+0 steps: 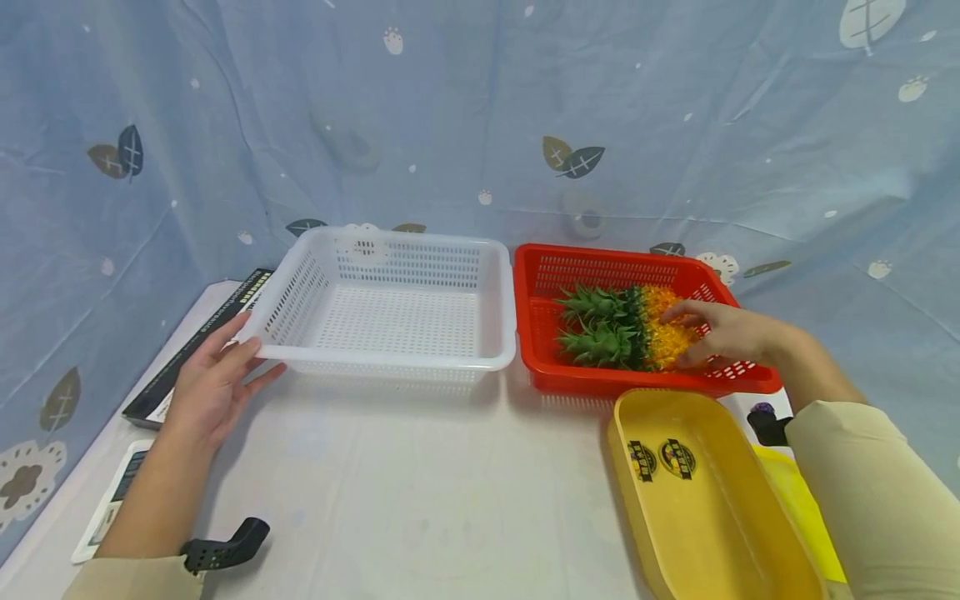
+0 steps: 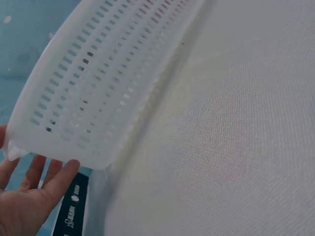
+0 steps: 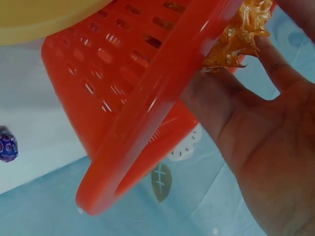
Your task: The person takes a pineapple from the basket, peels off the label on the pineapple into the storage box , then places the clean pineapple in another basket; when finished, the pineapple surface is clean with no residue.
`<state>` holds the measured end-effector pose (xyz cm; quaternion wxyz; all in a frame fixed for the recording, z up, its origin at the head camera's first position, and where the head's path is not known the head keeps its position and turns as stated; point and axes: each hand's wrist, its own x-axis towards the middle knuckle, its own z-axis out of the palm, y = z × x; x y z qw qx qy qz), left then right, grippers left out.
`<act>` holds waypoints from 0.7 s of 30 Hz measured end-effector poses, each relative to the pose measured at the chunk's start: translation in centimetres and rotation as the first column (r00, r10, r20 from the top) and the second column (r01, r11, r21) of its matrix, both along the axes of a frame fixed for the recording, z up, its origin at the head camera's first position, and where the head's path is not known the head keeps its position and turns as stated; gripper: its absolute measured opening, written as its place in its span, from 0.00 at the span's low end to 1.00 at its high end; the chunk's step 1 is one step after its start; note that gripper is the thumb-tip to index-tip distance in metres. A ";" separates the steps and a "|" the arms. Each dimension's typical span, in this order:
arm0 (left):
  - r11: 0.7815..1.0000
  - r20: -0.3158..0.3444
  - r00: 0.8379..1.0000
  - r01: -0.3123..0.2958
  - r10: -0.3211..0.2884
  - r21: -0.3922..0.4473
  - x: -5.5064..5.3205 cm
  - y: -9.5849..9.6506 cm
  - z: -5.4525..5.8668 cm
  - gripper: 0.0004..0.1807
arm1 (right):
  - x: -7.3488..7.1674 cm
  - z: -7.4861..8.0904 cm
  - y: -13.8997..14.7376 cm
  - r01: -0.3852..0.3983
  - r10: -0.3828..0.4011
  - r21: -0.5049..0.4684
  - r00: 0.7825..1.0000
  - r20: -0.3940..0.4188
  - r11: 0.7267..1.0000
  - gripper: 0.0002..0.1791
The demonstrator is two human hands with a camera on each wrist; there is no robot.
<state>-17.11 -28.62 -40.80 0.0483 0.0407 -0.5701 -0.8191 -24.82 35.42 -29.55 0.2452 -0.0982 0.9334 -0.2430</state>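
Observation:
My left hand (image 1: 213, 379) is at the near left corner of a white plastic basket (image 1: 405, 363), whose rim lies between its fingers. The left wrist view shows several fingers (image 2: 61, 184) below that corner. Over on the right, two pineapples with green leafy crowns (image 1: 600, 343) lie side by side in a red basket (image 1: 592, 379). My right hand (image 1: 731, 333) reaches over the red basket's right end, with thumb and fingers around the orange body of a pineapple (image 3: 241, 37). Part of that pineapple is hidden by the hand and the red rim.
A yellow tray (image 1: 708, 508) with round stickers stands in front of the red basket. Beside it lie a bright yellow item (image 1: 802, 508) and a small purple object (image 1: 762, 408). A black box (image 1: 202, 342) and a white-framed item (image 1: 112, 500) lie at the left. Behind hangs a blue patterned cloth (image 1: 450, 108).

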 end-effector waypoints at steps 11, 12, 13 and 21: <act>1.000 0.002 1.000 -0.001 0.001 -0.007 0.0 0.2 0.1 0.41 | 0.0 -0.8 -0.1 -0.004 0.011 0.052 0.991 -0.136 0.999 0.34; 1.000 0.001 1.000 0.001 -0.001 -0.007 0.0 0.2 0.1 0.41 | 0.0 -1.0 -0.1 -0.006 0.013 0.051 0.989 -0.146 0.999 0.34; 1.000 -0.001 1.000 0.004 -0.004 -0.003 0.0 0.1 0.1 0.41 | 0.1 -1.1 0.0 -0.007 0.013 0.045 0.988 -0.152 0.999 0.33; 1.000 -0.003 1.000 -0.003 0.003 0.015 -0.1 0.1 0.1 0.41 | 0.3 -1.6 0.1 -0.012 0.014 0.013 0.987 -0.160 1.000 0.32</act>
